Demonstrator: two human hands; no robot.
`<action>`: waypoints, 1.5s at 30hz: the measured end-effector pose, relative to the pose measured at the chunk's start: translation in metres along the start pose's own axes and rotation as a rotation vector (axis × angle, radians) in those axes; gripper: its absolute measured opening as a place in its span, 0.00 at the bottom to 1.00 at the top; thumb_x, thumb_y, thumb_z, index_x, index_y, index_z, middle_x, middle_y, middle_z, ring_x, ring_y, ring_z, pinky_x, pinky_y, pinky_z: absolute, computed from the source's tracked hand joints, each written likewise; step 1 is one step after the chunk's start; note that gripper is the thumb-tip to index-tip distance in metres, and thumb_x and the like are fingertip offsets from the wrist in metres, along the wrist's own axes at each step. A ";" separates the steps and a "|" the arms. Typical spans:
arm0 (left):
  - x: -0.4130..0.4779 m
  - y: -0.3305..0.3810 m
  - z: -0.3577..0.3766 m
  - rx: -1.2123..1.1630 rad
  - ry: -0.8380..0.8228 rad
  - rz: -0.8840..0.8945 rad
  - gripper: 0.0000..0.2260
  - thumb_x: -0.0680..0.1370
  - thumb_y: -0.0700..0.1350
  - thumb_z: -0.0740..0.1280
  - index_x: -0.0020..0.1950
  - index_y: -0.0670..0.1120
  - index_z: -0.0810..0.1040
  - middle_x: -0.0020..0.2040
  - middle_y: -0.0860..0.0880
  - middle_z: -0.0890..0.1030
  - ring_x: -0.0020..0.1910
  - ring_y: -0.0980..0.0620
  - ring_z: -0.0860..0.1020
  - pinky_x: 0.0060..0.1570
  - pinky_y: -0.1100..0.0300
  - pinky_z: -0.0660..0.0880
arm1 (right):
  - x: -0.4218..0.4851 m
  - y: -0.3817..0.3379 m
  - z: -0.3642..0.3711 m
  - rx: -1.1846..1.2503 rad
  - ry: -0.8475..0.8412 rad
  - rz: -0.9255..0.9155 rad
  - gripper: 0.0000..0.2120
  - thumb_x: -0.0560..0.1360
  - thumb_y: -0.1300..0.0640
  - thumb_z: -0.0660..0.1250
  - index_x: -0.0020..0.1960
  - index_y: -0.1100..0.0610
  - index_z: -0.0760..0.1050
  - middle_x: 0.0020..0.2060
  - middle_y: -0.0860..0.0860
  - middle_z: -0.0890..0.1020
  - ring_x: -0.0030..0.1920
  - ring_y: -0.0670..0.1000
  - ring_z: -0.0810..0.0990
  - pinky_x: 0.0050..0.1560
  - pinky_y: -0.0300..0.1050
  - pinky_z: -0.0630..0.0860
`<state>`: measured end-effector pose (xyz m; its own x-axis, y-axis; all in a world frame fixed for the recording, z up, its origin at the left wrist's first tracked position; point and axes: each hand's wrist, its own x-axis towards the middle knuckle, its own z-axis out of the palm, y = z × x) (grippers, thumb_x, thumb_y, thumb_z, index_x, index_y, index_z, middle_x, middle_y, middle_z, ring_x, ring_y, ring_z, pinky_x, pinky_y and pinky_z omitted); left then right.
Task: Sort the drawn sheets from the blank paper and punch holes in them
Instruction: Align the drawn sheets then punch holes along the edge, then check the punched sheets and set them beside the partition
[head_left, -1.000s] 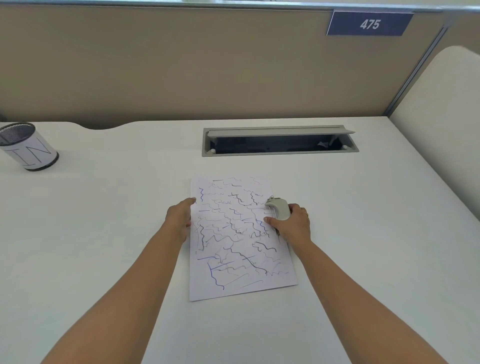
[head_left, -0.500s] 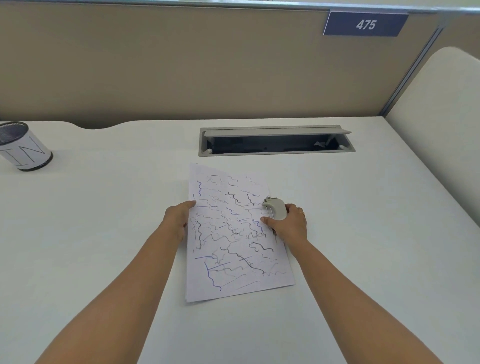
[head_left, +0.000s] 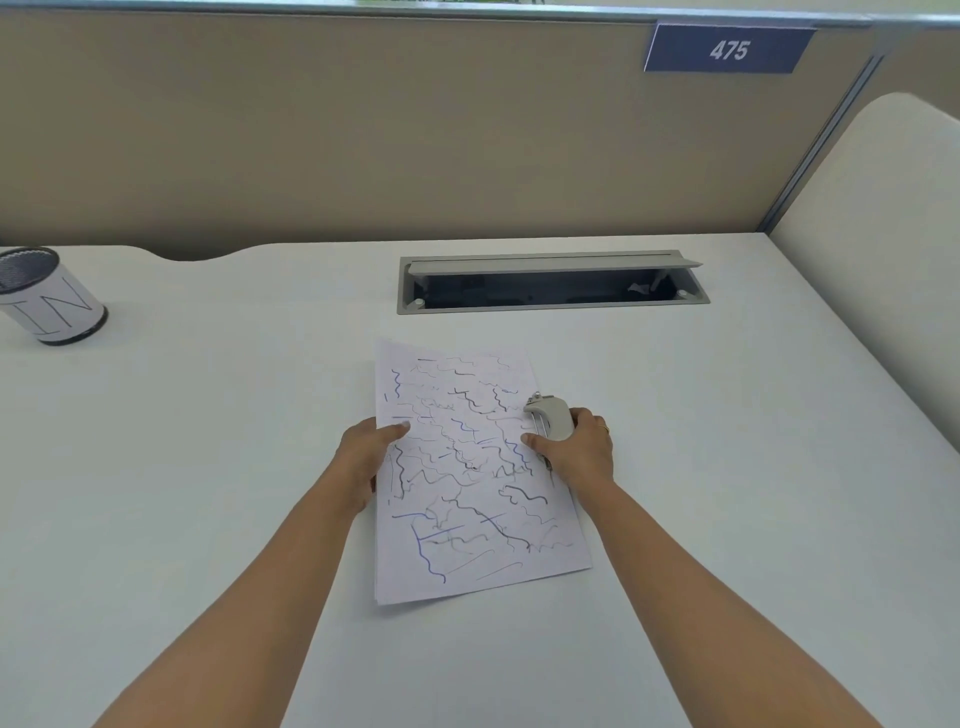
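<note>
In the middle of the frame, on the white desk (head_left: 208, 467), lies a thin stack of scribbled sheets (head_left: 467, 493). The left hand (head_left: 363, 457) pinches their left edge, thumb on top. The right hand (head_left: 584, 452) grips a grey punch (head_left: 550, 421) set against their right edge. A cup (head_left: 52, 301) stands at the far left.

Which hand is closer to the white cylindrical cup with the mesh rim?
Left. The left hand holds the drawn sheet at its left edge, right of the white cup; the right hand grips the grey hole punch at the far edge.
</note>
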<state>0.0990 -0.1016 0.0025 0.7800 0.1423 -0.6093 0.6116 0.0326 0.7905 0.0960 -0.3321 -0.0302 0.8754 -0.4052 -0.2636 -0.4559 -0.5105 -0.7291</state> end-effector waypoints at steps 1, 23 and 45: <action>-0.001 -0.002 0.000 0.016 -0.012 0.029 0.06 0.77 0.40 0.64 0.53 0.46 0.77 0.48 0.45 0.81 0.41 0.48 0.80 0.38 0.57 0.75 | 0.000 0.000 0.000 0.000 0.000 0.000 0.32 0.65 0.49 0.76 0.63 0.59 0.68 0.60 0.56 0.72 0.63 0.55 0.70 0.59 0.48 0.68; -0.005 -0.013 -0.011 0.184 0.075 0.261 0.14 0.79 0.37 0.58 0.65 0.43 0.72 0.60 0.41 0.79 0.57 0.40 0.77 0.60 0.42 0.73 | 0.011 0.012 -0.030 0.129 0.038 0.094 0.10 0.75 0.53 0.66 0.41 0.60 0.72 0.51 0.63 0.79 0.42 0.55 0.73 0.37 0.43 0.67; -0.018 0.002 -0.027 -0.085 -0.148 0.455 0.12 0.79 0.37 0.61 0.56 0.51 0.77 0.53 0.49 0.82 0.49 0.49 0.82 0.47 0.55 0.79 | -0.011 0.002 -0.037 0.288 0.032 -0.160 0.14 0.74 0.53 0.68 0.57 0.60 0.75 0.49 0.52 0.79 0.48 0.50 0.77 0.43 0.30 0.71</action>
<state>0.0822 -0.0778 0.0167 0.9799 0.0187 -0.1984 0.1963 0.0811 0.9772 0.0791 -0.3571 -0.0054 0.9245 -0.3636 -0.1145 -0.2447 -0.3359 -0.9096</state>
